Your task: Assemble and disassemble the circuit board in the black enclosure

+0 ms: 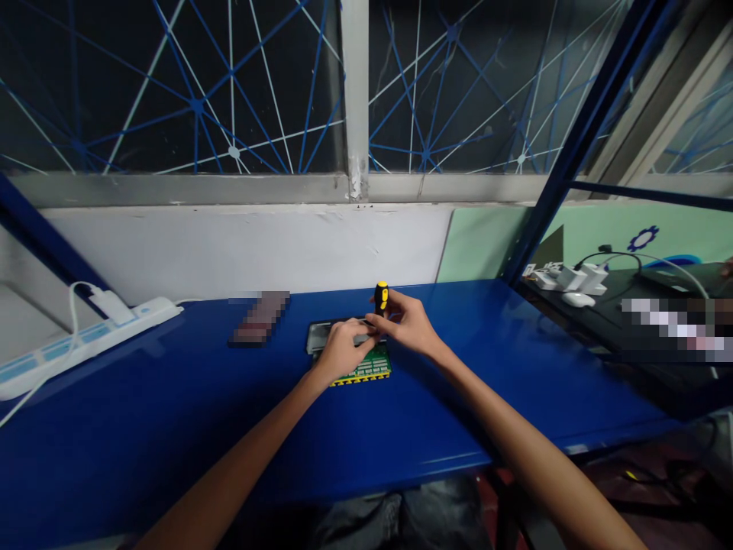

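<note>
Right hand (404,325): the black-and-yellow, stubby-handled screwdriver (381,296) is pinched upright between thumb and fingers; the tip is hidden. Left hand (345,347): laid over the work, fingers bent, thumb reaching toward the driver; whether anything is pinched cannot be told.

Step in hand: judged to be the driver being set or turned at a fastener, the spot being screened by the fingers. For the next move, a plumb shaft, light downward pressure and a well-steadied workpiece are called for.

Workpiece: one green, rectangular circuit board with a yellow toothed near edge (366,367), set mid-tabletop, partly covered by the left hand.

Container: one shallow grey tray with a dark rim (312,338), placed just behind the board; its contents are mostly masked by the hands and cannot be listed.

Outward, on the glossy blue tabletop (229,428): one pixelated oblong item (260,317), left of the tray; one long white power strip (143,312), farther left, with a white plug-in adapter (111,304) seated in it.
</note>
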`<state>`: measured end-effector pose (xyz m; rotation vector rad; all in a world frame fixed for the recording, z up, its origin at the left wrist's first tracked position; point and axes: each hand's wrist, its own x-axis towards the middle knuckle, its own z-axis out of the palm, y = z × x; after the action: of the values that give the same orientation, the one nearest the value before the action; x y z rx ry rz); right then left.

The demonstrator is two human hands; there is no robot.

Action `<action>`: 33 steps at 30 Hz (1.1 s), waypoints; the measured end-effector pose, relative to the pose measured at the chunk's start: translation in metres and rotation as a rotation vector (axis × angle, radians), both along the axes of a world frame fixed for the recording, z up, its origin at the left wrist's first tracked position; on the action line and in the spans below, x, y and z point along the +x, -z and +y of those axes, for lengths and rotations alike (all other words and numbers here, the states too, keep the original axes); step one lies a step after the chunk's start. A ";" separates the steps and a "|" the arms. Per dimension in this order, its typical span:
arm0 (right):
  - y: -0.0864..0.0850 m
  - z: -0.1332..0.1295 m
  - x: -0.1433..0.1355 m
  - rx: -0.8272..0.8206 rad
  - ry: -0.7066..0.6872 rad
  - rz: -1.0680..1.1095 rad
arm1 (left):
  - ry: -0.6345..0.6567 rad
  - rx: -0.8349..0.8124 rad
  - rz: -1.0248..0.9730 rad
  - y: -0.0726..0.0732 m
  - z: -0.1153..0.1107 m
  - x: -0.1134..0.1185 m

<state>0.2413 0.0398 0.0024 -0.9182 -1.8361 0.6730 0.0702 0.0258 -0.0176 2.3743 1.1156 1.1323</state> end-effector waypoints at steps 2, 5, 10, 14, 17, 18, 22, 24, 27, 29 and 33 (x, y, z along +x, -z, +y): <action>0.000 -0.001 0.000 0.000 -0.005 0.003 | -0.023 0.014 0.009 0.001 0.000 0.000; 0.000 -0.001 0.000 0.001 -0.014 0.006 | -0.055 0.029 0.028 0.002 0.001 0.001; -0.002 -0.002 0.000 0.010 0.004 -0.006 | -0.085 0.069 0.044 0.004 0.002 0.002; -0.004 -0.003 0.000 0.026 0.011 -0.010 | -0.122 0.113 0.065 0.004 0.002 0.002; -0.004 -0.003 0.001 0.032 0.008 -0.008 | -0.111 0.136 0.076 0.004 0.000 0.002; -0.003 -0.002 0.001 0.031 0.010 -0.007 | -0.094 0.139 0.074 0.003 0.000 0.002; -0.001 -0.001 0.002 0.009 0.007 -0.010 | -0.032 0.132 0.070 0.003 -0.002 0.002; -0.001 -0.001 0.002 0.002 0.002 -0.011 | -0.025 0.121 0.079 0.003 -0.002 0.002; -0.002 -0.002 0.002 0.011 0.007 -0.008 | -0.030 0.115 0.085 0.004 -0.002 0.001; -0.002 -0.002 0.001 0.010 0.014 -0.007 | -0.036 0.119 0.092 0.004 -0.001 0.001; -0.003 -0.001 0.001 -0.011 0.011 -0.006 | -0.037 0.138 0.118 0.004 -0.001 0.000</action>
<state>0.2422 0.0388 0.0049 -0.9377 -1.8330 0.6743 0.0700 0.0248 -0.0216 2.5655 1.1589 1.1284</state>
